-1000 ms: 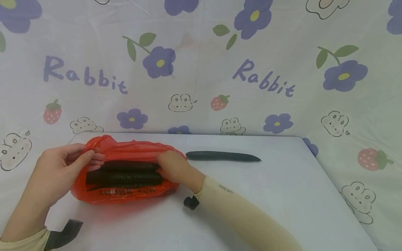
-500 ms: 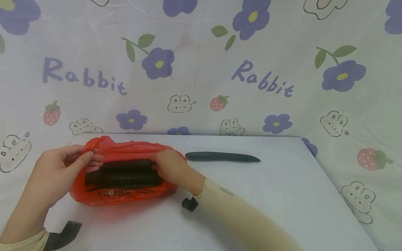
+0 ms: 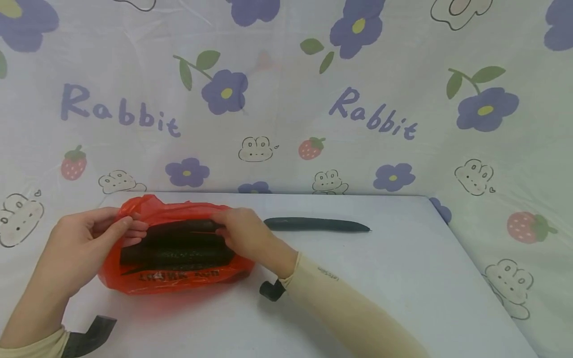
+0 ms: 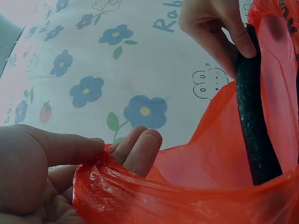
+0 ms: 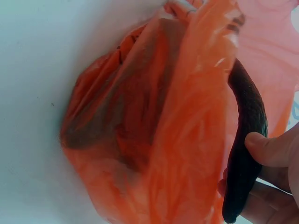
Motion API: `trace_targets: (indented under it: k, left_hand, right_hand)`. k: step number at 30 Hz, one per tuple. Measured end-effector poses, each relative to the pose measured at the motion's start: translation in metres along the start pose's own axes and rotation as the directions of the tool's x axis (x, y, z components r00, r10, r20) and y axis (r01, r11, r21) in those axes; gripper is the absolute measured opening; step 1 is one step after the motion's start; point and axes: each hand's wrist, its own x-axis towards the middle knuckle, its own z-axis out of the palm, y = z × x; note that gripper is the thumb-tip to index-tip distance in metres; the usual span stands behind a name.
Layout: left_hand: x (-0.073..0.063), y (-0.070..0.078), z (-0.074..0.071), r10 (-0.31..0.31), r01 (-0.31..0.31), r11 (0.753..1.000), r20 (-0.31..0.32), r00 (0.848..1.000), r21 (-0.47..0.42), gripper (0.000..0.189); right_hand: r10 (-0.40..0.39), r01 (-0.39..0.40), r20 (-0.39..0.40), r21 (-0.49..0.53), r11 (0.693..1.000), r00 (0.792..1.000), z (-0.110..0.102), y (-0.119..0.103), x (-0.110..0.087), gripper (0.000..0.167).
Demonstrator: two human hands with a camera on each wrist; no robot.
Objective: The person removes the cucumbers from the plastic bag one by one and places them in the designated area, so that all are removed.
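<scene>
An opened red plastic bag (image 3: 134, 283) lies on the left of the white table with dark green cucumbers (image 3: 179, 254) inside. At its left rim my left hand (image 3: 82, 248) pinches the film between thumb and fingers, as the left wrist view confirms. My right hand (image 3: 252, 238) grips one cucumber (image 5: 250, 112) near its end, thumb on one side and fingers on the other. This cucumber is tilted, its held end raised at the bag's mouth; in the left wrist view the lower end of the held cucumber (image 4: 254, 121) is hidden behind the red film.
Another cucumber (image 3: 318, 224) lies lengthwise on the table (image 3: 403, 278), just right of the bag. Behind the table's far edge hangs a white cloth (image 3: 286, 99) printed with rabbits, flowers and strawberries.
My right hand has risen slightly, lifting the right end of the back cucumber above the others in the bag. The left hand stays in place on the rim.
</scene>
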Motion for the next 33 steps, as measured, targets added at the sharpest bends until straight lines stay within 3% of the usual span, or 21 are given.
trace_targets:
  k: [10, 23, 33]
  left_hand:
    - [0.000, 0.001, 0.001, -0.010, 0.010, 1.000, 0.003, 1.000, -0.012, 0.036]
    - [0.000, 0.001, 0.001, -0.003, 0.003, 1.000, 0.001, 1.000, -0.008, 0.034]
    - [-0.001, 0.001, 0.001, 0.001, -0.001, 1.000, 0.001, 1.000, -0.007, 0.032]
  right_hand:
    - [0.025, -0.024, -0.038, 0.024, 0.999, 0.999, -0.016, -0.003, -0.006, 0.038]
    - [0.007, 0.002, -0.083, 0.099, 0.995, 0.997, -0.036, 0.003, -0.022, 0.028]
    - [0.007, 0.005, -0.092, 0.132, 0.991, 0.996, -0.041, 0.018, -0.039, 0.038]
